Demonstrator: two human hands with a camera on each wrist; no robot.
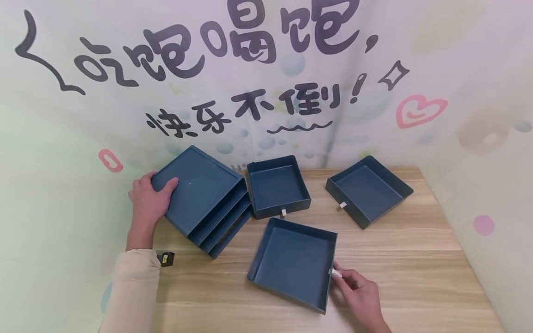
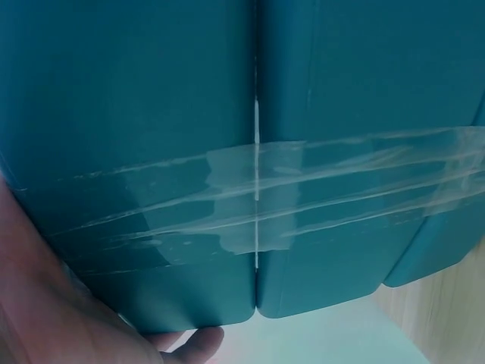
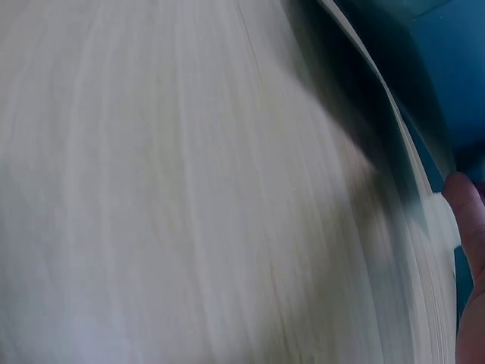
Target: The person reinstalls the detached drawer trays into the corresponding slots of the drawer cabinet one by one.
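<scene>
A dark blue drawer cabinet [image 1: 195, 189] stands at the left of the table, its stacked open slots facing front right. My left hand [image 1: 151, 199] grips its left rear side, thumb on the top panel. In the left wrist view, clear tape [image 2: 258, 197] runs across the seams of the cabinet wall. Low over the front of the table, my right hand [image 1: 358, 291] pinches the white pull tab [image 1: 335, 273] of a shallow blue drawer [image 1: 295, 263]. That drawer is tilted, its tab side toward the right.
Behind it, a second blue drawer [image 1: 279, 187] sits against the cabinet's right side. A third drawer [image 1: 370, 189] lies angled at the back right. The wooden table [image 1: 424, 259] meets a printed backdrop [image 1: 266, 92] behind and at both sides.
</scene>
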